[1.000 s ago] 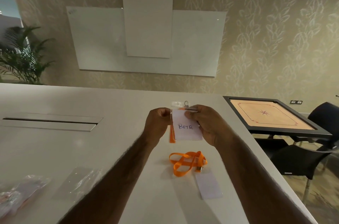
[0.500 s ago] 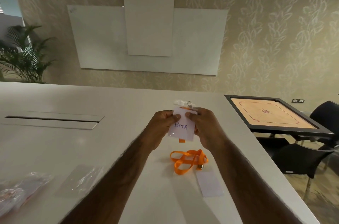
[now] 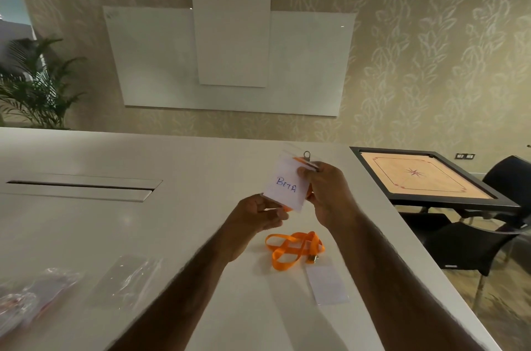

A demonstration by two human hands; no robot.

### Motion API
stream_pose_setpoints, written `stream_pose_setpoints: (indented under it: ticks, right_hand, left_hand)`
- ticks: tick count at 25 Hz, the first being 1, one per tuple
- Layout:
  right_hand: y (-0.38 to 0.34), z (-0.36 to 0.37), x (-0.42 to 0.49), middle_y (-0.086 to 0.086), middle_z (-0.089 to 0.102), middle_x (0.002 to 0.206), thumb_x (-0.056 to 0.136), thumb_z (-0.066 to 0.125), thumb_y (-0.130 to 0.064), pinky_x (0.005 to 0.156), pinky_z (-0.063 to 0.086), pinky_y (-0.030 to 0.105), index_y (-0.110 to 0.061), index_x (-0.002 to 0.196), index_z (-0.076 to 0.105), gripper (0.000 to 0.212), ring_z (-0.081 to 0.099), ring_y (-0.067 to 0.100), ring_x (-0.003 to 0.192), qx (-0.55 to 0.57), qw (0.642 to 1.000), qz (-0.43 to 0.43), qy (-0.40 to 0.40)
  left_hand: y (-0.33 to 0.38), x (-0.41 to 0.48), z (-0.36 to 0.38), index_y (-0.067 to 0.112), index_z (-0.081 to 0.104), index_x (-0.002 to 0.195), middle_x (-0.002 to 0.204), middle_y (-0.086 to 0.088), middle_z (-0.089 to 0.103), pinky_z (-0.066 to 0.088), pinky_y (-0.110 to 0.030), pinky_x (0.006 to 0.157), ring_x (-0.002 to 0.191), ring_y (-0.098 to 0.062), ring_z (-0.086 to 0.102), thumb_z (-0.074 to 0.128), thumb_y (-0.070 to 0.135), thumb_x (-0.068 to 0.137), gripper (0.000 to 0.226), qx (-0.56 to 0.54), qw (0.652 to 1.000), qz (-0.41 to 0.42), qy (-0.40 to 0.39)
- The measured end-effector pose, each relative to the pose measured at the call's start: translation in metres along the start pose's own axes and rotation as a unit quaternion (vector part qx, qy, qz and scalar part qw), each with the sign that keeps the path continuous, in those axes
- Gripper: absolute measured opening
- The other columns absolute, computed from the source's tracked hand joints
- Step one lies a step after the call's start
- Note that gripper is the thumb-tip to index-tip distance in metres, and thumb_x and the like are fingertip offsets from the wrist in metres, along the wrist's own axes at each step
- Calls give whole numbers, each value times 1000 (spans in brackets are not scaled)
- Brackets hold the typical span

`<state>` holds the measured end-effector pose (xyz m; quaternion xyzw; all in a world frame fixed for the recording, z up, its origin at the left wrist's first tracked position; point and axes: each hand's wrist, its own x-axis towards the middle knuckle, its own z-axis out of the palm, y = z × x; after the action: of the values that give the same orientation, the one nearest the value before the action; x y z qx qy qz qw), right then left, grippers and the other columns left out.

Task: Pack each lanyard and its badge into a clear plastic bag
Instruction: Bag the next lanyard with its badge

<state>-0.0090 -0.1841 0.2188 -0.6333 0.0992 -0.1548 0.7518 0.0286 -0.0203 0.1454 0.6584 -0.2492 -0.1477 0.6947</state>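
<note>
Both grips point(image 3: 253, 217) point(image 3: 330, 195) pinch badge point(image 3: 283, 186), seemingly bagged, between them.

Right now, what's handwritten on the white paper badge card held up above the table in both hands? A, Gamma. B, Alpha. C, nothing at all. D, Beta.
D: the white paper badge card, pinched at its lower corner by the left hand and near its top by the right hand, reads BETA in blue ink.
</note>
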Motion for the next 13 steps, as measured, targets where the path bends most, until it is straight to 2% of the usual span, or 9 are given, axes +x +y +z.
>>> stream_pose_setpoints:
  ticks: [3, 6, 9, 11, 13]
  right_hand:
    - [6, 4, 1, 12, 67, 112, 101, 52, -8, 94, 56, 47, -11, 120, 60, 21, 66, 29, 104, 2, 1000, 17, 23]
    - [10, 11, -1, 15, 69, 110, 100, 51, -6, 93, 57, 49, -8, 117, 62, 21, 69, 31, 102, -6, 1000, 26, 7]
    - [12, 12, -2, 18, 70, 107, 99, 51, -3, 91, 58, 49, -8, 108, 63, 15, 71, 33, 99, -19, 999, 35, -13]
    - [15, 12, -2, 20, 71, 110, 98, 54, -3, 93, 57, 52, -6, 111, 64, 17, 71, 35, 100, -39, 997, 65, -34]
    - [18, 12, -3, 20, 72, 109, 96, 56, -1, 93, 57, 52, -4, 113, 65, 19, 71, 35, 99, -59, 993, 88, -56]
  left_hand:
    - [0, 4, 11, 21, 73, 111, 95, 4, 77, 62, -32, 81, 89, -18, 72, 79, 18, 84, 27, 113, 992, 10, 62]
    - [0, 8, 15, 16, 73, 105, 83, -3, 76, 62, -31, 71, 70, -18, 71, 83, 19, 80, 27, 137, 983, 6, 123]
    - [-3, 5, 10, 11, 74, 98, 83, -5, 76, 59, -28, 66, 68, -16, 70, 70, 4, 86, 14, 183, 970, 8, 158]
    - [1, 3, 0, 12, 76, 89, 81, 0, 76, 55, -24, 62, 67, -8, 68, 64, -5, 83, 21, 188, 967, 30, 169]
    - [5, -1, -8, 17, 76, 83, 79, 2, 76, 53, -23, 63, 70, -8, 67, 63, 3, 82, 19, 142, 977, 30, 156]
